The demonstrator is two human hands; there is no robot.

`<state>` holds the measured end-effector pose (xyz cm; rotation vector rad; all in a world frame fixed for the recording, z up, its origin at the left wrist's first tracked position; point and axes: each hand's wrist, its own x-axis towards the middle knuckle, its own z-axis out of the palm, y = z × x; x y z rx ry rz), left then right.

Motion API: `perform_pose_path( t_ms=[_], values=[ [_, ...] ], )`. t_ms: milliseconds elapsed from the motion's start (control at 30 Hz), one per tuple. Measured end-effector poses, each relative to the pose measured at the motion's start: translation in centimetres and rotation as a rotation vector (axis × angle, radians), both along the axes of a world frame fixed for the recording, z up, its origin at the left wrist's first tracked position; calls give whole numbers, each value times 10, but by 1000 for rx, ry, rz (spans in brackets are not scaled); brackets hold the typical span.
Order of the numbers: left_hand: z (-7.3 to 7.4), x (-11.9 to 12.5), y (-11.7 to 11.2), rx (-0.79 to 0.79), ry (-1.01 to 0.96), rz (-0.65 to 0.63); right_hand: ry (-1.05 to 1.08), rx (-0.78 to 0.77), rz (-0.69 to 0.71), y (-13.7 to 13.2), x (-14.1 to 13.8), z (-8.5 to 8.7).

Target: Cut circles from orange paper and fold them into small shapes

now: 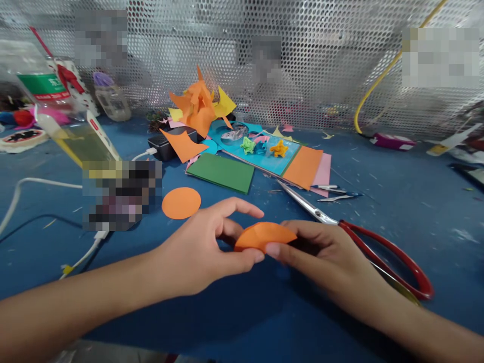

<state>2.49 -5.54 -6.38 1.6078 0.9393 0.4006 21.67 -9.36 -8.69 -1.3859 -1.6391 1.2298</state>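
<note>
Both hands meet low centre over the blue tabletop (pixel 397 201), with an orange paper disc (pixel 264 235) bent over between them and held just above the surface. Left hand (pixel 196 252) comes in from 8 o'clock, its grip pinched on the disc's left end, thumb in front and index finger arched over the top. Right hand (pixel 325 257) comes in from 4 o'clock, its grip closed on the right end, thumb tip touching the left thumb. The disc reads as a half-moon. Its long axis runs 9 to 3, with the right end a touch higher. The curved rim points to 12, away from the person. The straight side faces 6 and sits behind the thumbs, so it can't be seen whether it's creased flat. Judgement: the work in hand looks like folding the disc in half. To do it well, line the two rims up exactly before pressing. Pinch at both ends and run a thumb along the fold from the middle outward. Go light, since thin paper likely buckles or slips off true if squeezed unevenly. A spare disc (pixel 181 202) lies flat at 10 o'clock from the hands. Red-handled scissors (pixel 378 252) lie at 3, just behind the right hand, blades pointing to 10. A green sheet (pixel 221 172) and paper scraps (pixel 198 103) sit at 12.
</note>
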Motion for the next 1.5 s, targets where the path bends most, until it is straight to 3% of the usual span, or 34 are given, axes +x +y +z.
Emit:
perform_pose_path(
  t_ms=[200, 333, 467, 533, 767, 933, 1100, 1233, 1500],
  values=[
    [6, 0, 0, -15, -16, 58, 145, -8, -73, -2, -2, 0],
    [1, -5, 2, 40, -75, 65, 224, 14, -164, 0, -2, -1],
    [-7, -12, 5, 84, -53, 62, 403, 156, -481, 11, 8, 0],
    [-8, -13, 7, 88, -32, 61, 414, 181, -537, 14, 13, 1],
    [-8, -8, 12, -63, -236, -4, 120, 53, -157, 2, 5, 3],
    [-10, -10, 15, -250, -255, -133, 162, 10, -7, 4, 1, 4],
    [-8, -12, 14, -247, -268, -174, 233, -40, 47, 5, 4, 6],
    [-7, -10, 11, -109, -156, -181, 163, -3, 62, 3, 1, 5],
    [-11, -4, 1, 374, 113, -34, 31, 159, 75, -4, -5, -1]
  ],
)
